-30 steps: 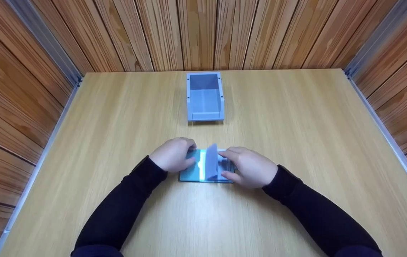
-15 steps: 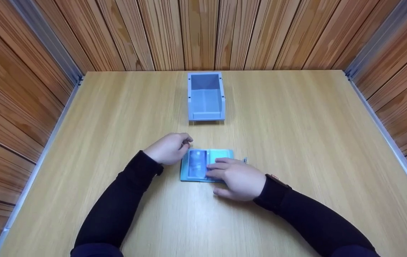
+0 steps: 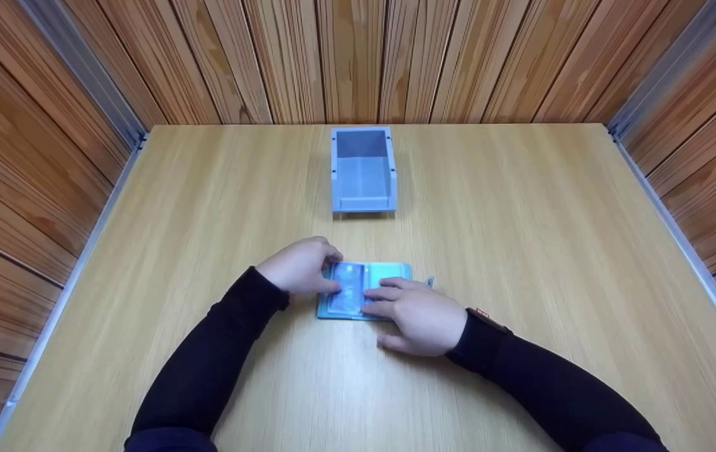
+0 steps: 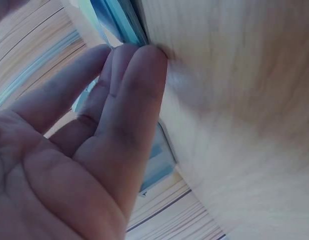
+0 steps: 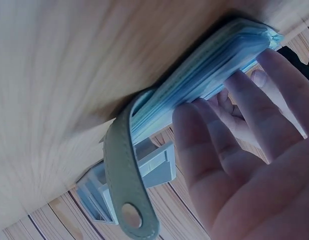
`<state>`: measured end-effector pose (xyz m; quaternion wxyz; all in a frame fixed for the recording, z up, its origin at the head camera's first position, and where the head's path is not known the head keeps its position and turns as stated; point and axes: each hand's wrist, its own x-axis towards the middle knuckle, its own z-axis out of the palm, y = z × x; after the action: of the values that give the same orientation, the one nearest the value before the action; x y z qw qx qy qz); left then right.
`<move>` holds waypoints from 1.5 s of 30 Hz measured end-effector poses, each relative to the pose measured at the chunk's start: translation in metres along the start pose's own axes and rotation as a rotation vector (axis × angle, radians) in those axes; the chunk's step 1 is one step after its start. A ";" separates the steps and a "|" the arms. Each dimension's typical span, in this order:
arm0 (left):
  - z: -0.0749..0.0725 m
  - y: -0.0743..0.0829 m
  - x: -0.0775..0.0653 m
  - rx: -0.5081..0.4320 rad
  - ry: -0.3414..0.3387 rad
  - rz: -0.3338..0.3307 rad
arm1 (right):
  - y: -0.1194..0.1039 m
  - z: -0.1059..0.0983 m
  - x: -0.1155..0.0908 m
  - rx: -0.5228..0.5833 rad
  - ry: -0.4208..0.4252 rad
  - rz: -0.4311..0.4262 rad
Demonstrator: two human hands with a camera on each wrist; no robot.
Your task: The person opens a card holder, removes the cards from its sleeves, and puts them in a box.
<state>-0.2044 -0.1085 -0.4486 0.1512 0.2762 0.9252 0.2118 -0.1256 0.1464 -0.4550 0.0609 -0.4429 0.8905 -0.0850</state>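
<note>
A teal card holder (image 3: 323, 307) lies opened flat on the table, its clear plastic sleeves (image 3: 348, 295) spread to the left. At its left edge my left hand (image 3: 298, 267) pinches the sleeves, thumb on top. In the left wrist view the left fingertips (image 4: 149, 60) meet the thumb at the edge of the card holder (image 4: 125, 22). My right hand (image 3: 424, 314) rests with extended, spread fingers on the right half, partly covering it. The right wrist view shows these fingers (image 5: 194, 135) on the stacked sleeves, near a strap (image 5: 124, 170) with a metal snap.
A grey-blue open-front bin (image 3: 364, 204) stands on the wooden table (image 3: 509, 220) beyond the card holder. Wood-plank walls (image 3: 446, 63) with metal corner rails close off the back and both sides.
The raised sleeves have turned over to the left and lie flat. My right hand has moved left onto the card holder. My left hand drew back, then returned to its left edge.
</note>
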 end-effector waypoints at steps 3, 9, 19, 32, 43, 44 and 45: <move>0.001 0.001 -0.001 0.026 0.005 -0.004 | 0.000 0.000 0.000 -0.001 0.000 0.001; 0.003 0.002 -0.001 0.030 0.017 -0.022 | 0.001 0.001 0.000 0.001 -0.001 0.002; 0.003 0.006 0.002 0.026 -0.004 -0.027 | 0.009 -0.005 0.003 0.132 0.029 0.041; 0.004 0.004 0.001 0.043 -0.006 -0.036 | 0.037 -0.049 0.034 0.471 0.184 0.290; 0.005 0.006 0.001 0.060 0.019 -0.014 | 0.028 -0.026 0.065 0.345 0.079 0.318; 0.006 0.007 0.001 0.061 0.018 -0.015 | 0.028 -0.024 0.066 0.333 0.070 0.315; 0.006 0.007 0.001 0.060 0.017 -0.018 | 0.027 -0.022 0.067 0.325 0.065 0.312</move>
<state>-0.1995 -0.1012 -0.4504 0.1369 0.2708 0.9348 0.1847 -0.1910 0.1112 -0.4416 0.1150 -0.2813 0.9243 -0.2310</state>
